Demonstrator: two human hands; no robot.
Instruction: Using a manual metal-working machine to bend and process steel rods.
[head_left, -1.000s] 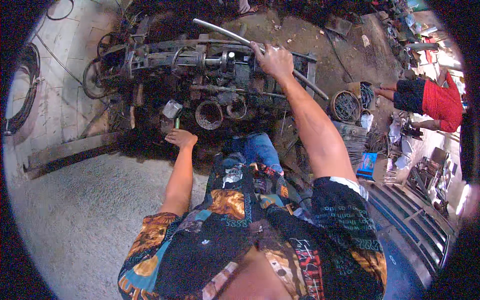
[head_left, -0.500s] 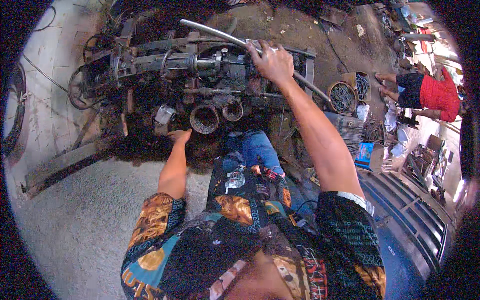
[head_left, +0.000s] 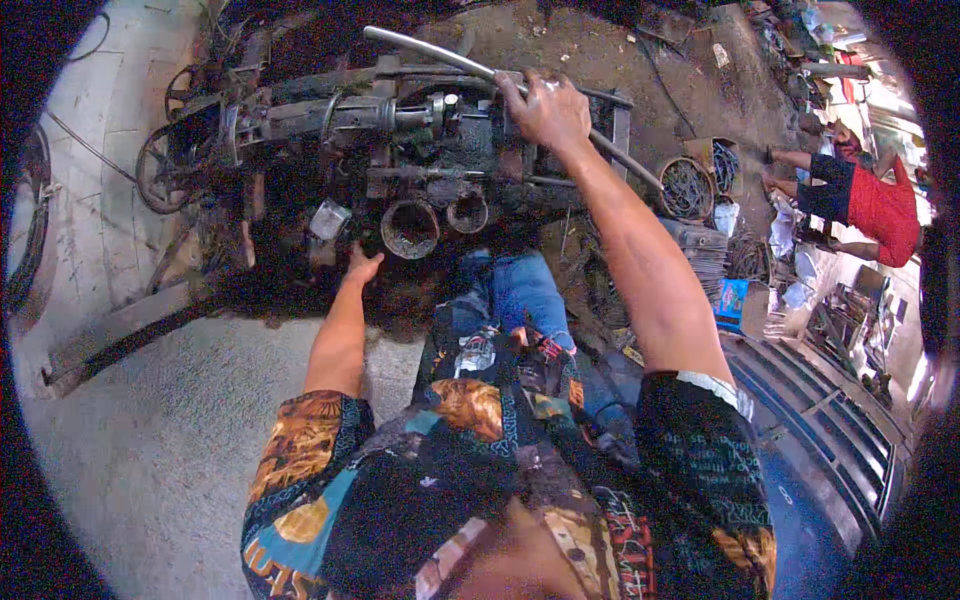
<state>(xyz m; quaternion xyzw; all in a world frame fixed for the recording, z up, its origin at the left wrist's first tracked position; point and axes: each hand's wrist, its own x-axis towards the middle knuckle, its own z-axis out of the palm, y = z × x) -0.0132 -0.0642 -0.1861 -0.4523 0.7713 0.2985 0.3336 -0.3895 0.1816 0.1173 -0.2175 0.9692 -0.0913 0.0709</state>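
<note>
My right hand (head_left: 552,112) is closed around a long bare metal bar (head_left: 430,52) that slants over the right part of a dark, greasy machine (head_left: 345,120). My left hand (head_left: 364,266) is low at the machine's near side, its thumb pointing right. Deep shadow hides the other fingers and whatever they touch. Just beyond that hand is a pale, box-like container (head_left: 329,220). Two round, dirty cans, a larger one (head_left: 410,230) and a smaller one (head_left: 467,213), sit to its right along the machine's near edge.
At right, a round tub (head_left: 686,190) and a box (head_left: 724,166) hold metal pieces, near a stack of metal rods (head_left: 694,250). A blue slatted panel (head_left: 810,430) lies nearer. Another person in a red shirt (head_left: 880,215) bends at far right. A metal beam (head_left: 130,335) lies left.
The view has shifted slightly. My right hand keeps its grip on the bar, and my left hand stays by the machine. The person in red has moved a little.
</note>
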